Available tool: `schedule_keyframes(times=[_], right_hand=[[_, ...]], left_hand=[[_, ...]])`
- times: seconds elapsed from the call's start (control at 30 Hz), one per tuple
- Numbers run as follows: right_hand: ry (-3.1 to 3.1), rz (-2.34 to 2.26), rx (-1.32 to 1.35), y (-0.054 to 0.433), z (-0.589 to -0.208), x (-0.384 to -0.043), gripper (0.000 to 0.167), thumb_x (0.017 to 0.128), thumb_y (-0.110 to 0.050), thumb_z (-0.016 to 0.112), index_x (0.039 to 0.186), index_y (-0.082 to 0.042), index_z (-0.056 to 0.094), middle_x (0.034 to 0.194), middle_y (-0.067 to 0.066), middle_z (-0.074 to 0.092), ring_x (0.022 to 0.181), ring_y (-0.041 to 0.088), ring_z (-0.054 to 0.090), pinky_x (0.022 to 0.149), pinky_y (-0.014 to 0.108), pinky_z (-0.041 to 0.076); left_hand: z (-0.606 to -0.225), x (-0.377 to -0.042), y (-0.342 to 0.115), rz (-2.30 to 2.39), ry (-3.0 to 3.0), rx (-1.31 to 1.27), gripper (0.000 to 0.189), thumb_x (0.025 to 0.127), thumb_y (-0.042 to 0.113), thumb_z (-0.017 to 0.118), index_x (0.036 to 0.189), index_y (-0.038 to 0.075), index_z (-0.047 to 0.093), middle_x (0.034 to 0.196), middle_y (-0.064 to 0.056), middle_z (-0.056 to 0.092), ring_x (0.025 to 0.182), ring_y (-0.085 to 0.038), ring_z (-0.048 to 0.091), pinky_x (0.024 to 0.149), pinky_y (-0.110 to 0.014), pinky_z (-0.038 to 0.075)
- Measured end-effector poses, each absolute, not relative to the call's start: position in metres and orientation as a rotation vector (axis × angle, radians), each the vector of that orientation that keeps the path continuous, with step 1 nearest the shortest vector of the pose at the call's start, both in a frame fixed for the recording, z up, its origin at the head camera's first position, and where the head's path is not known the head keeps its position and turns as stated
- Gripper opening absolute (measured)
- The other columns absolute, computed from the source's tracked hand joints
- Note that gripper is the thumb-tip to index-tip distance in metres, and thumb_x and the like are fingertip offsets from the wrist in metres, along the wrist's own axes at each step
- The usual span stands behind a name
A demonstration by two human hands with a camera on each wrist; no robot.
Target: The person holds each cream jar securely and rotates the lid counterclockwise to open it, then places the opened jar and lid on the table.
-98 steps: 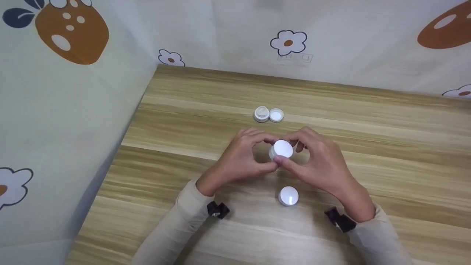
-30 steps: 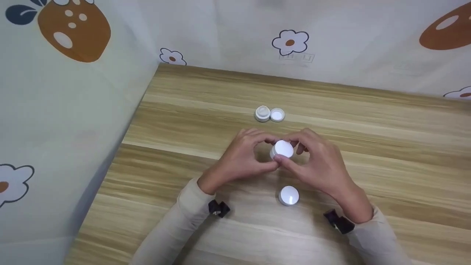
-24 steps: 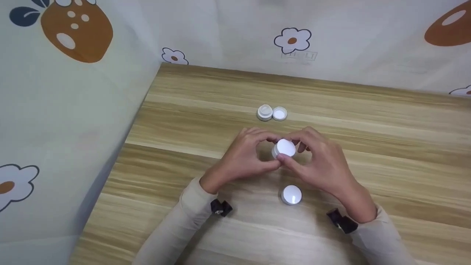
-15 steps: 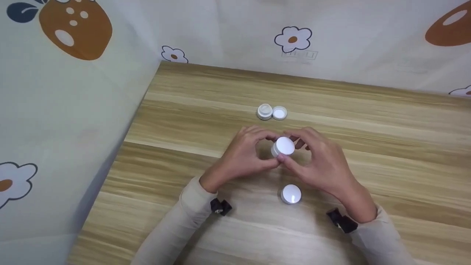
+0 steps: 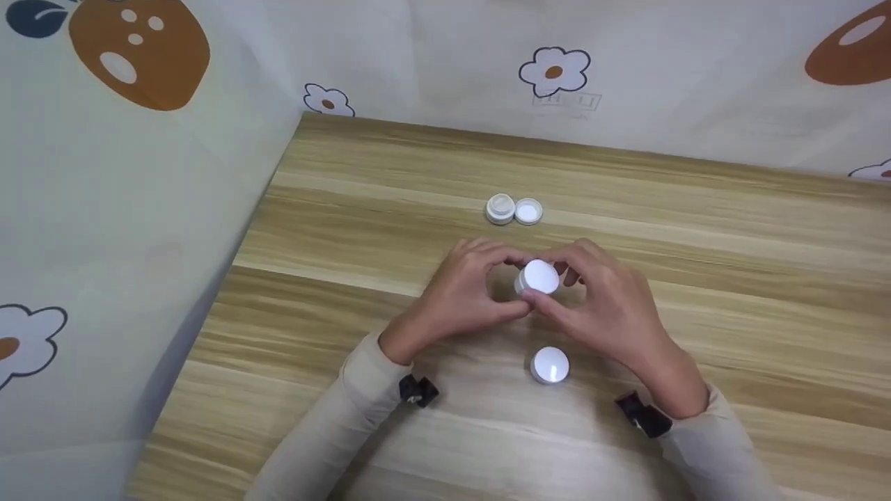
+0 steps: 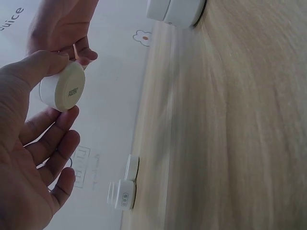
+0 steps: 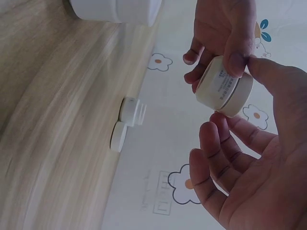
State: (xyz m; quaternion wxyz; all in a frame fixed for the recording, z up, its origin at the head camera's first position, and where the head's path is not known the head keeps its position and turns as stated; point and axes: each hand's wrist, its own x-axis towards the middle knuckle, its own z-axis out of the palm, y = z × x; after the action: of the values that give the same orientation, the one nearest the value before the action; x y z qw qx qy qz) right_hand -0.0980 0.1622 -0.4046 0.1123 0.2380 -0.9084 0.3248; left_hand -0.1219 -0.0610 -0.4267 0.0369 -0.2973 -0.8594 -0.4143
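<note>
A small white cream jar [image 5: 539, 277], its lid on, is held above the table between both hands. My left hand [image 5: 456, 292] pinches the jar's lower part between thumb and fingers. My right hand [image 5: 609, 303] grips around the lid, thumb at the near side and index finger at the far side. In the right wrist view, printed text shows on the side of the held jar [image 7: 223, 88]; the left wrist view shows dark print on its base [image 6: 72, 91]. Below the hands, a second lidded white jar [image 5: 550, 365] stands on the table.
Farther back on the wood-grain table [image 5: 696, 229] stands an uncovered small jar [image 5: 500, 209]. Its lid [image 5: 528, 211] lies beside it, inside up. A patterned cloth [image 5: 431, 62] hangs behind the table and along its left side.
Both hands keep hold of the jar in nearly the same place. The right fingers shift slightly around the lid, and the jar's tilt varies a little. The head view drifts slightly.
</note>
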Motion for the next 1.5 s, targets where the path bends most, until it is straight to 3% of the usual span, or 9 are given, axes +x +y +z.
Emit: schedule_keyframes(times=[0.17, 0.33, 0.5, 0.8, 0.93, 1.3, 1.5], right_hand=[[-2.642, 0.975, 0.742, 0.1624, -0.4049, -0.0983, 0.041, 0.087, -0.035, 0.088, 0.121, -0.016, 0.074, 0.101, -0.002, 0.072, 0.083, 0.011, 0.066, 0.066, 0.035, 0.054], [-2.657, 1.001, 0.747, 0.1626, -0.4047, -0.0994, 0.047, 0.087, -0.037, 0.088, 0.125, -0.014, 0.072, 0.103, 0.0, 0.071, 0.085, 0.016, 0.069, 0.069, 0.041, 0.058], [-2.689, 0.994, 0.689, 0.1649, -0.4044, -0.0995, 0.055, 0.084, -0.042, 0.09, 0.127, -0.013, 0.072, 0.104, 0.0, 0.071, 0.088, 0.021, 0.071, 0.069, 0.039, 0.055], [-2.68, 0.98, 0.637, 0.1655, -0.4063, -0.1, 0.04, 0.084, -0.042, 0.09, 0.109, -0.014, 0.074, 0.093, -0.003, 0.069, 0.083, 0.015, 0.068, 0.067, 0.035, 0.051], [-2.677, 0.993, 0.652, 0.1647, -0.4073, -0.0998, 0.036, 0.086, -0.039, 0.088, 0.107, -0.013, 0.074, 0.092, -0.002, 0.07, 0.082, 0.015, 0.068, 0.067, 0.035, 0.052], [-2.681, 1.044, 0.685, 0.1638, -0.4069, -0.0997, 0.036, 0.087, -0.033, 0.088, 0.114, -0.012, 0.076, 0.101, 0.0, 0.074, 0.084, 0.018, 0.07, 0.071, 0.043, 0.057], [-2.709, 1.032, 0.691, 0.1623, -0.4044, -0.0998, 0.048, 0.087, -0.035, 0.088, 0.125, -0.009, 0.073, 0.104, 0.003, 0.075, 0.086, 0.02, 0.071, 0.072, 0.042, 0.059]], left_hand=[[-0.4273, -0.1216, -0.061, -1.26, -2.643, -0.912, 0.044, 0.083, 0.031, 0.089, 0.121, 0.013, 0.076, 0.12, 0.002, 0.078, 0.12, -0.018, 0.065, 0.108, -0.041, 0.043], [-0.4278, -0.1225, -0.0608, -1.26, -2.641, -0.902, 0.045, 0.082, 0.031, 0.09, 0.12, 0.012, 0.076, 0.119, 0.001, 0.078, 0.121, -0.019, 0.065, 0.11, -0.041, 0.043], [-0.4291, -0.1246, -0.0591, -1.253, -2.643, -0.92, 0.045, 0.082, 0.031, 0.089, 0.121, 0.011, 0.076, 0.119, 0.001, 0.078, 0.119, -0.019, 0.065, 0.109, -0.041, 0.043], [-0.4286, -0.1253, -0.0581, -1.258, -2.643, -0.916, 0.043, 0.084, 0.032, 0.088, 0.121, 0.013, 0.077, 0.118, 0.003, 0.078, 0.117, -0.017, 0.066, 0.106, -0.04, 0.043], [-0.4293, -0.1248, -0.058, -1.247, -2.657, -0.918, 0.042, 0.084, 0.033, 0.087, 0.121, 0.014, 0.076, 0.119, 0.004, 0.078, 0.118, -0.017, 0.066, 0.107, -0.04, 0.043], [-0.4307, -0.1253, -0.0589, -1.234, -2.67, -0.912, 0.046, 0.085, 0.034, 0.088, 0.124, 0.013, 0.076, 0.124, 0.002, 0.077, 0.121, -0.019, 0.065, 0.11, -0.041, 0.043], [-0.4296, -0.1256, -0.0633, -1.253, -2.685, -0.88, 0.048, 0.085, 0.036, 0.088, 0.125, 0.013, 0.075, 0.125, 0.001, 0.077, 0.123, -0.02, 0.065, 0.112, -0.043, 0.042]])
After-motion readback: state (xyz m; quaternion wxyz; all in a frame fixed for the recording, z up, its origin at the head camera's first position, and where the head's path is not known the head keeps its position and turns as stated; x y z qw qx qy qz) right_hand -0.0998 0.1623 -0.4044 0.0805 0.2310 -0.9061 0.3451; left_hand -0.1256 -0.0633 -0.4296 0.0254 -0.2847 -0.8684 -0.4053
